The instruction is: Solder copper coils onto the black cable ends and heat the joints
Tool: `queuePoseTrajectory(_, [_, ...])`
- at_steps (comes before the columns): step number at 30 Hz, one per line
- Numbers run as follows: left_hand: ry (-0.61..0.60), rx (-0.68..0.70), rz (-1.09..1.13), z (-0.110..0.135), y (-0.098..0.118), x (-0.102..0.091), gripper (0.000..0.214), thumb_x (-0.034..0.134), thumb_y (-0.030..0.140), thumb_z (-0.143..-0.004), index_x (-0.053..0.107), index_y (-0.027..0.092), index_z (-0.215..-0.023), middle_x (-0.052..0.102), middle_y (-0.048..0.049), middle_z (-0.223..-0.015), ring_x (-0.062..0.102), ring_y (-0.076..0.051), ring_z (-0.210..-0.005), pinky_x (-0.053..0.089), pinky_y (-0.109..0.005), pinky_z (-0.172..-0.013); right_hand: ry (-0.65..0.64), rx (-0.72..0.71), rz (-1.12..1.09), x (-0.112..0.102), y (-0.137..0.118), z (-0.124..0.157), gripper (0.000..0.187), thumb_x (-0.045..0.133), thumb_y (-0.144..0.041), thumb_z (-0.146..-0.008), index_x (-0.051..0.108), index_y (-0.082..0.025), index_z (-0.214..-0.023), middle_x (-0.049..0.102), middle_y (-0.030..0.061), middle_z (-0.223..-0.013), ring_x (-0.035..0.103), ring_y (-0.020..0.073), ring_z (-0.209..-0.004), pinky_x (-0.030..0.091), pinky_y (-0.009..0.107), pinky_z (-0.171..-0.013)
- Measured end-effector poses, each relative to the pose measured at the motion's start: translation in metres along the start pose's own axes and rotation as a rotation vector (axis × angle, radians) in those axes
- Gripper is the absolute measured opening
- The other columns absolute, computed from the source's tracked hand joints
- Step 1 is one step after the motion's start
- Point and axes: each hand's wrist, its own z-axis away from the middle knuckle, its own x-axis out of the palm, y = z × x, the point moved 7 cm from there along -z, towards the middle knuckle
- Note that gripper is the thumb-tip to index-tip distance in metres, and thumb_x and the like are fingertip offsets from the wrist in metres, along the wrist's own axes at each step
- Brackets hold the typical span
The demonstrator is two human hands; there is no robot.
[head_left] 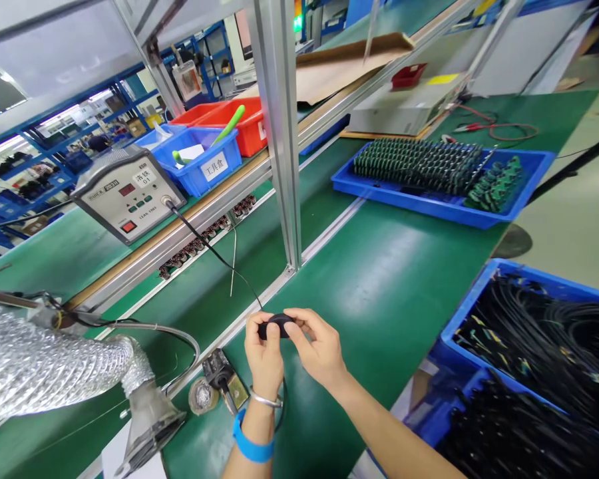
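Both hands meet above the green bench mat (384,266), pinching a small black rounded part (281,320) whose kind I cannot make out. My left hand (264,346) grips its left side, thumb on top. On its right side are the fingertips of my right hand (319,342). A dark cable hangs down beside my left wrist, which wears a blue band (253,439) and a metal bangle. Just left of that wrist are a soldering iron in its stand (222,372) and a roll of solder wire (202,396).
A soldering station (134,193) sits on the shelf beside a blue tool box (207,163). A blue tray of circuit boards (419,199) lies ahead. Bins of black cables (544,332) stand at the right. A silver fume duct (54,359) reaches in from the left; an aluminium post (279,133) rises ahead.
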Motion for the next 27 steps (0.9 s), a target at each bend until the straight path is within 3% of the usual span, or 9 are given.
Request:
queuePoseTrajectory(6, [-0.189, -0.24, 0.301, 0.011, -0.004, 0.019, 0.033, 0.065, 0.051, -0.087, 0.06, 0.019, -0.086, 0.058, 0.0017, -0.074, 0.054, -0.01, -0.063, 0.045, -0.022, -0.061, -0.077, 0.434, -0.493, 0.014, 0.024, 0.001, 0.036, 0.071, -0.049, -0.081, 0.068, -0.017, -0.096, 0.068, 0.0024, -0.074, 0.059, 0.0107, -0.054, 0.05, 0.024, -0.05])
queuePoseTrajectory(11, [-0.145, -0.492, 0.564, 0.013, -0.021, 0.02, 0.035, 0.078, 0.047, -0.076, 0.062, 0.016, -0.083, 0.058, 0.0022, -0.069, 0.053, -0.007, -0.055, 0.042, -0.017, -0.051, -0.025, 0.559, -0.542, 0.012, 0.032, -0.002, 0.045, 0.081, -0.052, -0.069, 0.07, -0.015, -0.091, 0.067, 0.0014, -0.069, 0.052, 0.0064, -0.048, 0.041, 0.02, -0.045])
queuePoseTrajectory(15, [-0.025, -0.622, 0.615, 0.008, -0.047, 0.004, 0.037, 0.089, 0.036, -0.063, 0.065, 0.012, -0.077, 0.062, 0.0004, -0.073, 0.051, -0.004, -0.054, 0.038, -0.013, -0.045, -0.041, 0.645, -0.685, 0.011, 0.035, 0.002, 0.046, 0.083, -0.054, -0.064, 0.071, -0.016, -0.088, 0.064, 0.001, -0.071, 0.048, 0.0064, -0.051, 0.036, 0.019, -0.042])
queuePoseTrajectory(18, [0.049, -0.645, 0.607, 0.01, -0.055, 0.001, 0.028, 0.086, 0.032, -0.068, 0.068, 0.012, -0.077, 0.067, -0.0023, -0.08, 0.06, -0.01, -0.064, 0.052, -0.02, -0.056, -0.098, 0.492, -0.441, 0.008, 0.031, 0.001, 0.034, 0.074, -0.048, -0.077, 0.072, -0.019, -0.094, 0.068, 0.0041, -0.079, 0.059, 0.0119, -0.063, 0.049, 0.024, -0.053])
queuePoseTrajectory(20, [0.063, -0.686, 0.672, 0.015, -0.052, 0.009, 0.02, 0.073, 0.032, -0.083, 0.071, 0.012, -0.08, 0.07, -0.0057, -0.084, 0.064, -0.013, -0.073, 0.056, -0.025, -0.067, -0.133, 0.252, -0.125, 0.008, 0.021, -0.001, 0.022, 0.066, -0.038, -0.086, 0.074, -0.021, -0.097, 0.07, 0.0075, -0.093, 0.065, 0.017, -0.082, 0.056, 0.032, -0.074])
queuePoseTrajectory(22, [0.072, -0.73, 0.728, 0.021, -0.045, 0.016, 0.03, 0.056, 0.032, -0.095, 0.073, 0.009, -0.084, 0.072, -0.0106, -0.09, 0.067, -0.015, -0.08, 0.057, -0.026, -0.073, -0.126, 0.01, 0.118, 0.009, 0.011, -0.001, 0.018, 0.061, -0.03, -0.09, 0.075, -0.021, -0.096, 0.065, 0.0098, -0.105, 0.064, 0.018, -0.091, 0.055, 0.036, -0.086])
queuePoseTrajectory(24, [0.08, -0.724, 0.709, 0.024, -0.037, 0.02, 0.039, 0.046, 0.031, -0.1, 0.074, 0.007, -0.088, 0.073, -0.0138, -0.095, 0.068, -0.017, -0.085, 0.057, -0.027, -0.075, -0.107, -0.123, 0.23, 0.011, 0.007, -0.001, 0.017, 0.059, -0.026, -0.091, 0.074, -0.019, -0.093, 0.06, 0.0105, -0.105, 0.063, 0.0166, -0.089, 0.056, 0.033, -0.079])
queuePoseTrajectory(27, [0.117, -0.664, 0.624, 0.023, -0.029, 0.018, 0.038, 0.043, 0.028, -0.101, 0.073, 0.006, -0.092, 0.073, -0.0135, -0.095, 0.069, -0.017, -0.085, 0.056, -0.026, -0.074, -0.148, -0.17, 0.244, 0.016, 0.005, -0.002, 0.016, 0.056, -0.019, -0.091, 0.071, -0.018, -0.093, 0.06, 0.0085, -0.098, 0.062, 0.0159, -0.09, 0.054, 0.028, -0.072])
